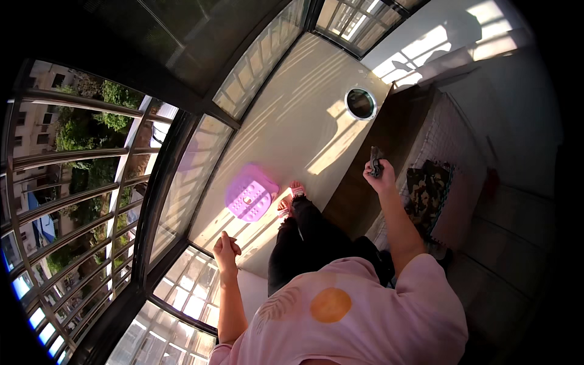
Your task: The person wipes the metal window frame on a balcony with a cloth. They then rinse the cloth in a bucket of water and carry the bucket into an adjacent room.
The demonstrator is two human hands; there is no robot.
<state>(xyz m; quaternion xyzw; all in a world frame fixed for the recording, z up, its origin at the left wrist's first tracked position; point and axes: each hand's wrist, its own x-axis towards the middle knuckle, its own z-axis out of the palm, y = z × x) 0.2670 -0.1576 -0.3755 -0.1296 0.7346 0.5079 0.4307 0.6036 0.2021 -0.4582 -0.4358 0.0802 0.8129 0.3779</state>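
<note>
My right hand (379, 174) is raised at the right, its fingers closed round a dark grey crumpled cloth (375, 159). Part of the cloth sticks up above the fist and part hangs at its side. On the other side of my body, my left hand (227, 250) is held up near the windows with its fingers curled in. Nothing shows in that hand. Beyond it a pink plastic stool (249, 196) with holes in its top stands on the floor, close to my feet.
A round bucket (360, 104) with a pale rim and dark inside stands on the pale floor (292, 115) farther off. Barred windows (73, 158) run along the left. At the right is a bed-like surface (447, 134) with a camouflage-patterned cloth (429, 194) on it.
</note>
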